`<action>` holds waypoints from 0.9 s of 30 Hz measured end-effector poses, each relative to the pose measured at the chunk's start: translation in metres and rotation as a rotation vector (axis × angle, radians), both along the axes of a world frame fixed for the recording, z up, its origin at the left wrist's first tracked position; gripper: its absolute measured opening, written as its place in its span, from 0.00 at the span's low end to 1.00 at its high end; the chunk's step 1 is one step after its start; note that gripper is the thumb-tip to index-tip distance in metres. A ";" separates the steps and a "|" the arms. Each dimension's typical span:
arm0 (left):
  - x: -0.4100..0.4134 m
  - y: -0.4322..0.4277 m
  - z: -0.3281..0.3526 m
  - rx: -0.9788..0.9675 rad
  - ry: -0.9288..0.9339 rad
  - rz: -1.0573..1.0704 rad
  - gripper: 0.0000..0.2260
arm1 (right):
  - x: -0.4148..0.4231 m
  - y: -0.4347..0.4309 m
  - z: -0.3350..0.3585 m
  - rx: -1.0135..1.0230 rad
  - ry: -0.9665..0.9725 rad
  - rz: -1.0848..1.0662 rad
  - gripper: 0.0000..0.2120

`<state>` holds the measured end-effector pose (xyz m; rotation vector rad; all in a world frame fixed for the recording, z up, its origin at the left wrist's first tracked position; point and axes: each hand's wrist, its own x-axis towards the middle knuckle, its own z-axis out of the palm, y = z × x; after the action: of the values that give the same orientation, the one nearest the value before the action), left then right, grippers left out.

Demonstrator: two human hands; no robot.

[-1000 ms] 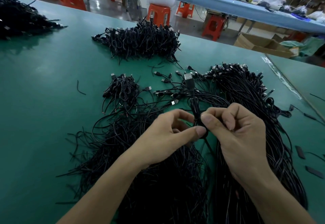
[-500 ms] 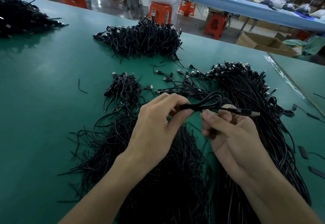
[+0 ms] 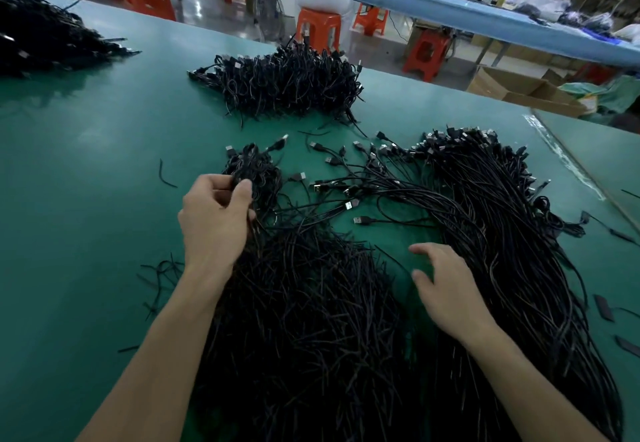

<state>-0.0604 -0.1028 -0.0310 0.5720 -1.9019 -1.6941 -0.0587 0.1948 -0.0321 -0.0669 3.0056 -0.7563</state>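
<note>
My left hand (image 3: 216, 219) has its fingers curled and pinches a coiled black USB cable at the near edge of a small heap of coiled cables (image 3: 254, 171). My right hand (image 3: 446, 289) hovers with relaxed fingers, holding nothing, over the gap between a mound of short black ties (image 3: 304, 320) and a long sheaf of loose black USB cables (image 3: 512, 233) on the right. Several cable plugs (image 3: 349, 204) fan out between the heaps on the green table (image 3: 86, 171).
A larger pile of coiled cables (image 3: 287, 84) lies further back, and another dark pile (image 3: 45, 36) at the far left. Stray ties (image 3: 166, 178) dot the table. Orange stools (image 3: 318, 31), a cardboard box (image 3: 519, 89) and a blue bench stand beyond the far edge.
Both hands were together on one coiled cable in the middle. My left hand carried it left to the small heap; my right hand let go and dropped toward the gap.
</note>
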 end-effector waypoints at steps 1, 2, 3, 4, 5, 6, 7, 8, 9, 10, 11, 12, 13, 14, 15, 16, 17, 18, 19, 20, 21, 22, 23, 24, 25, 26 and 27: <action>-0.001 -0.002 -0.005 0.024 -0.020 0.002 0.03 | -0.001 0.001 -0.003 0.095 0.004 0.024 0.20; -0.003 -0.003 -0.009 0.041 -0.041 -0.005 0.08 | -0.002 0.000 -0.006 0.180 -0.009 0.032 0.21; -0.004 -0.003 -0.012 0.052 -0.057 -0.024 0.13 | -0.003 -0.002 -0.008 0.265 -0.027 0.032 0.22; -0.004 -0.002 -0.013 0.045 -0.067 -0.057 0.18 | -0.003 -0.004 -0.010 0.345 -0.042 0.030 0.22; -0.004 -0.001 -0.014 0.013 -0.071 -0.098 0.22 | -0.003 -0.007 -0.010 0.415 -0.047 0.028 0.21; -0.004 0.001 -0.013 -0.036 -0.080 -0.146 0.24 | -0.004 -0.009 -0.009 0.471 -0.046 0.026 0.20; -0.004 0.004 -0.012 -0.090 -0.093 -0.195 0.27 | -0.005 -0.011 -0.008 0.513 -0.040 0.026 0.20; -0.004 0.006 -0.010 -0.146 -0.110 -0.242 0.29 | -0.006 -0.012 -0.007 0.540 -0.038 0.028 0.20; -0.003 0.008 -0.010 -0.209 -0.127 -0.280 0.30 | -0.008 -0.013 -0.007 0.554 -0.037 0.033 0.21; -0.002 0.010 -0.010 -0.275 -0.148 -0.305 0.31 | -0.011 -0.013 -0.007 0.556 -0.034 0.041 0.24; -0.001 0.011 -0.010 -0.339 -0.170 -0.314 0.30 | -0.016 -0.012 -0.008 0.551 -0.029 0.055 0.27; 0.000 0.012 -0.011 -0.384 -0.187 -0.309 0.30 | -0.020 -0.013 -0.008 0.546 -0.025 0.071 0.31; 0.002 0.012 -0.012 -0.405 -0.190 -0.298 0.28 | -0.026 -0.013 -0.007 0.544 -0.027 0.084 0.34; 0.003 0.013 -0.012 -0.412 -0.181 -0.284 0.27 | -0.033 -0.013 -0.006 0.545 -0.039 0.090 0.37; 0.004 0.013 -0.012 -0.415 -0.163 -0.268 0.25 | -0.039 -0.013 -0.004 0.551 -0.061 0.094 0.39; 0.005 0.015 -0.011 -0.413 -0.140 -0.247 0.23 | -0.046 -0.013 -0.003 0.558 -0.092 0.102 0.39; 0.005 0.016 -0.010 -0.407 -0.115 -0.225 0.21 | -0.052 -0.013 -0.003 0.562 -0.129 0.113 0.39; 0.005 0.018 -0.009 -0.391 -0.092 -0.203 0.17 | -0.057 -0.013 -0.003 0.552 -0.159 0.122 0.38; 0.006 0.019 -0.007 -0.367 -0.070 -0.183 0.14 | -0.061 -0.013 -0.004 0.531 -0.169 0.124 0.35; 0.006 0.021 -0.006 -0.340 -0.049 -0.166 0.10 | -0.064 -0.014 -0.004 0.504 -0.155 0.118 0.32; 0.006 0.021 -0.005 -0.321 -0.028 -0.153 0.08 | -0.067 -0.014 -0.005 0.481 -0.124 0.107 0.27; 0.006 0.021 -0.004 -0.307 -0.011 -0.143 0.08 | -0.069 -0.014 -0.004 0.471 -0.087 0.101 0.23; 0.005 0.021 -0.003 -0.293 -0.001 -0.135 0.07 | -0.069 -0.013 -0.004 0.475 -0.050 0.104 0.18; 0.006 0.021 -0.001 -0.274 0.007 -0.129 0.07 | -0.069 -0.012 -0.004 0.490 -0.017 0.119 0.15; 0.006 0.022 0.001 -0.257 0.014 -0.126 0.07 | -0.069 -0.010 -0.005 0.510 0.011 0.140 0.12; 0.006 0.022 0.002 -0.243 0.022 -0.126 0.07 | -0.067 -0.009 -0.006 0.530 0.035 0.157 0.10; 0.006 0.023 0.003 -0.233 0.031 -0.130 0.07 | -0.066 -0.007 -0.008 0.537 0.054 0.169 0.08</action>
<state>-0.0545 -0.0802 -0.0285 0.3363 -2.1154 -1.5184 -0.1244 0.1878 -0.0403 -0.3179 3.0838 0.0769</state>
